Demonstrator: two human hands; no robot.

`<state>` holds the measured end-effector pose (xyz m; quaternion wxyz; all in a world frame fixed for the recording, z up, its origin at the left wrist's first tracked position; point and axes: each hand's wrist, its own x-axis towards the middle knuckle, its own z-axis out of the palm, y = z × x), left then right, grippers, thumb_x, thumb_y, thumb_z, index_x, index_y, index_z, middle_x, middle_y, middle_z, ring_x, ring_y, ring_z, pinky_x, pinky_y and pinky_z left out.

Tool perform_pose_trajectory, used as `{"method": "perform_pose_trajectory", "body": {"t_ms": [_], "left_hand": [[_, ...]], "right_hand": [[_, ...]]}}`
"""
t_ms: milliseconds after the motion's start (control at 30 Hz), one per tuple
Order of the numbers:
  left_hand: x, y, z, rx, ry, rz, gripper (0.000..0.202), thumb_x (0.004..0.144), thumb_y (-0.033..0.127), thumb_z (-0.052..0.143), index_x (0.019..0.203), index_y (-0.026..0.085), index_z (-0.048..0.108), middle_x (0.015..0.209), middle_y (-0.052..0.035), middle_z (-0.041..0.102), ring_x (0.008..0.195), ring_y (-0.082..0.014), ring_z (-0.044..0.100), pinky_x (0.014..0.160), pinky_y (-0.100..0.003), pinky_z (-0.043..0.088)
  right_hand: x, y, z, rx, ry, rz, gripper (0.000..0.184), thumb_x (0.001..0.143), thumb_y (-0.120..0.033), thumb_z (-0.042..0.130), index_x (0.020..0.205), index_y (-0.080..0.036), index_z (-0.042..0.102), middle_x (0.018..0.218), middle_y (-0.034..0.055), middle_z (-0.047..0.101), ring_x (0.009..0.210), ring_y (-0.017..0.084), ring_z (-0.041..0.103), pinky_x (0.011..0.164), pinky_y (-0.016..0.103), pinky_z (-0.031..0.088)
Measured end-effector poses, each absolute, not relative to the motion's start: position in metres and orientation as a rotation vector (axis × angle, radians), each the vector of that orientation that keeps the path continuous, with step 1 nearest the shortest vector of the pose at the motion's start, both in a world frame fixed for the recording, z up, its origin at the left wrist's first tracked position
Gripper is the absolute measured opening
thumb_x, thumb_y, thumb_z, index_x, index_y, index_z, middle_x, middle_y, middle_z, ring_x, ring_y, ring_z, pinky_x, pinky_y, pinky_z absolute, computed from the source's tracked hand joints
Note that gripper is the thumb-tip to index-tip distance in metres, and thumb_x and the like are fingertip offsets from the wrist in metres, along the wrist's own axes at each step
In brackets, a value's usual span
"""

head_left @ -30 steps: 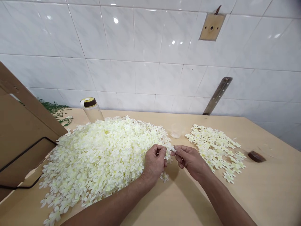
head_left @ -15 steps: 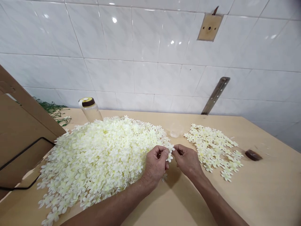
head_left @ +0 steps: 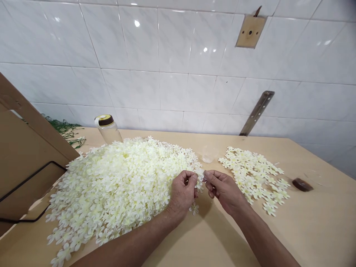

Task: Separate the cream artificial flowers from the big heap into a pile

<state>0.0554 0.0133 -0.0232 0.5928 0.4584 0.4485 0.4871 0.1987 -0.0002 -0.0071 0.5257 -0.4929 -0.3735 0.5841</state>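
Small white artificial flowers (head_left: 199,178) are pinched between the thumb and fingers of my left hand (head_left: 184,191). My right hand (head_left: 224,189) meets them from the other side, its thumb and forefinger closed on a petal edge. Exactly how many flowers are between the fingers is hard to make out. Left of my hands lies a big heap of the same pale flowers (head_left: 119,185), close against my left wrist. One loose flower (head_left: 194,208) rests on the table just below my left hand. To the right spreads a smaller, flatter group of flowers (head_left: 253,172).
A clear bottle with a brown and yellow lid (head_left: 108,129) stands behind the heap. Green plastic stems (head_left: 65,129) lie by a cardboard box (head_left: 30,148) at left. A small transparent object (head_left: 208,155) and a dark brown piece (head_left: 302,184) sit on the table (head_left: 314,226).
My right hand has turned, and its other fingers show more beneath the thumb. My left hand stays nearly in place, still gripping the flowers. The view has shifted slightly.
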Motion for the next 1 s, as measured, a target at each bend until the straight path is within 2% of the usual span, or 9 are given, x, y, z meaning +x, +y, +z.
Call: {"method": "perform_pose_trajectory", "body": {"t_ms": [200,333,567,633,700,800,900,1000], "left_hand": [[0.055,0.014,-0.020,1.032,1.044,1.150,0.024,0.083,0.041,0.063,0.081,0.017,0.059,0.050,0.0064,0.049,0.037,-0.0063,0.041,0.036,-0.016,0.034],[0.056,0.016,-0.021,0.964,1.031,1.187,0.026,0.082,0.043,0.064,0.083,0.018,0.058,0.049,0.0062,0.049,0.039,-0.0085,0.044,0.034,-0.017,0.032],[0.055,0.017,-0.020,0.943,1.016,1.241,0.030,0.082,0.047,0.066,0.082,0.019,0.057,0.049,0.0068,0.048,0.040,-0.0079,0.043,0.035,-0.016,0.032],[0.054,0.017,-0.020,0.958,1.019,1.248,0.032,0.082,0.049,0.065,0.083,0.018,0.058,0.048,0.0067,0.048,0.039,-0.0078,0.043,0.036,-0.016,0.032],[0.054,0.017,-0.020,0.986,1.016,1.253,0.032,0.082,0.050,0.065,0.083,0.018,0.059,0.048,0.0064,0.049,0.039,-0.0076,0.043,0.037,-0.016,0.034],[0.054,0.017,-0.022,1.038,1.022,1.248,0.030,0.084,0.047,0.064,0.084,0.018,0.060,0.048,0.0061,0.050,0.040,-0.0073,0.044,0.040,-0.016,0.035],[0.055,0.014,-0.025,1.086,1.029,1.215,0.027,0.086,0.044,0.063,0.083,0.018,0.061,0.049,0.0065,0.049,0.039,-0.0066,0.043,0.041,-0.017,0.037],[0.057,0.011,-0.027,1.142,1.026,1.186,0.024,0.086,0.042,0.061,0.081,0.018,0.061,0.052,0.0061,0.051,0.039,-0.0065,0.044,0.043,-0.018,0.038]], "right_hand": [[0.202,0.000,-0.006,-1.143,-0.847,1.442,0.036,0.073,-0.049,0.082,0.070,-0.017,0.066,0.054,-0.0031,0.051,0.047,0.007,0.041,0.042,0.019,0.035],[0.205,0.003,-0.005,-1.155,-0.812,1.429,0.038,0.069,-0.049,0.085,0.068,-0.016,0.065,0.054,-0.0028,0.051,0.048,0.008,0.040,0.042,0.019,0.034],[0.206,0.006,-0.011,-1.245,-0.902,1.328,0.042,0.069,-0.055,0.081,0.069,-0.016,0.067,0.049,-0.0045,0.048,0.044,0.008,0.038,0.042,0.021,0.034],[0.206,0.007,-0.015,-1.297,-0.991,1.262,0.043,0.070,-0.056,0.080,0.077,-0.015,0.070,0.048,-0.0043,0.050,0.044,0.009,0.041,0.043,0.023,0.037],[0.205,0.007,-0.017,-1.330,-1.097,1.245,0.046,0.073,-0.054,0.078,0.095,-0.014,0.072,0.051,-0.0034,0.054,0.046,0.011,0.044,0.043,0.024,0.039],[0.203,0.005,-0.016,-1.349,-1.180,1.254,0.050,0.078,-0.056,0.072,0.110,-0.017,0.069,0.051,-0.0047,0.053,0.046,0.011,0.043,0.040,0.023,0.035],[0.201,0.002,-0.012,-1.314,-1.118,1.291,0.045,0.083,-0.062,0.066,0.096,-0.018,0.067,0.049,-0.0071,0.044,0.043,0.008,0.031,0.036,0.020,0.024],[0.199,0.001,-0.011,-1.266,-1.068,1.354,0.044,0.080,-0.062,0.068,0.081,-0.018,0.062,0.050,-0.0079,0.039,0.042,0.006,0.024,0.036,0.019,0.018]]}}
